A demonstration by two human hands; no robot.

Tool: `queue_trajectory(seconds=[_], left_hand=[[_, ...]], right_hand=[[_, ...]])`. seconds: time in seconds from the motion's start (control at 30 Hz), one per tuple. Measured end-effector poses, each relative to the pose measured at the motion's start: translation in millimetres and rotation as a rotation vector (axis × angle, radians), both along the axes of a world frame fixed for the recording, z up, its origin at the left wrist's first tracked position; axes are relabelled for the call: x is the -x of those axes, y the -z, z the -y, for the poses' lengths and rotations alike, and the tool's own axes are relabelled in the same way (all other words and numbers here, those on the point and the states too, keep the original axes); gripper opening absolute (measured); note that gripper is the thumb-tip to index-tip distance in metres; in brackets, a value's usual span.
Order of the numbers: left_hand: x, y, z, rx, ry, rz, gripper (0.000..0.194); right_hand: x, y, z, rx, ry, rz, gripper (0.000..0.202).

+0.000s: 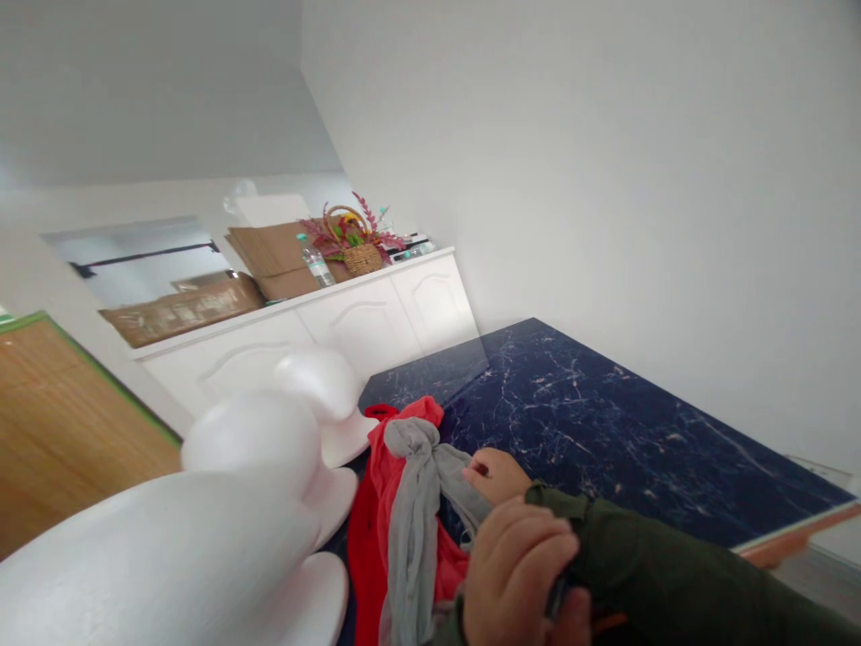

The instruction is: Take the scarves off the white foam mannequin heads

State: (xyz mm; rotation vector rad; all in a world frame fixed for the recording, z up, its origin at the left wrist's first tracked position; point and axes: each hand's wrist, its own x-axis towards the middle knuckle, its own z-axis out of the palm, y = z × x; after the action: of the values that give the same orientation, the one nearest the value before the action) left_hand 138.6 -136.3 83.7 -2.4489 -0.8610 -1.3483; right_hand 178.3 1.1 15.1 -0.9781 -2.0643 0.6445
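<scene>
My left hand [515, 565] is in the foreground with its fingers curled. A small dark thing shows between the fingers and thumb, too hidden to name. Just beyond it, my right hand [501, 477] has bent fingers drawn together beside a grey scarf [412, 520]; what they hold, if anything, is hidden. The dark green sleeve [646, 547] of the right arm stretches in from the lower right. Loosely knotted, the grey scarf lies over red cloths [377, 511] on a dark blue marble-patterned table [571, 422].
White mannequin heads [242, 449] line the table's left side. Behind stands a white cabinet [363, 314] bearing a flower basket [363, 258], a water bottle [317, 265] and cardboard [275, 256]. A wooden board [81, 431] with a green edge is at far left; a white wall [639, 179] runs along the right.
</scene>
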Motion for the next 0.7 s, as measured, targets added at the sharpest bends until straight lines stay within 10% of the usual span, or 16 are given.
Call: queue_trajectory(seconds=[0.17,0.4,0.7], left_hand=[[-82,23.0,-63,0.106,0.309,-0.408,0.048],[-89,94.8,-97,0.003,0.148,-0.542,0.027],[-86,87.6,-90,0.034,0.118,-0.57,0.032]], right_hand=[[4,11.1,0,-0.011,-0.122,0.153,0.021],[15,27.4,-3,-0.105,-0.241,0.304,0.016],[12,23.5,1,-0.11,-0.332,0.275,0.014]])
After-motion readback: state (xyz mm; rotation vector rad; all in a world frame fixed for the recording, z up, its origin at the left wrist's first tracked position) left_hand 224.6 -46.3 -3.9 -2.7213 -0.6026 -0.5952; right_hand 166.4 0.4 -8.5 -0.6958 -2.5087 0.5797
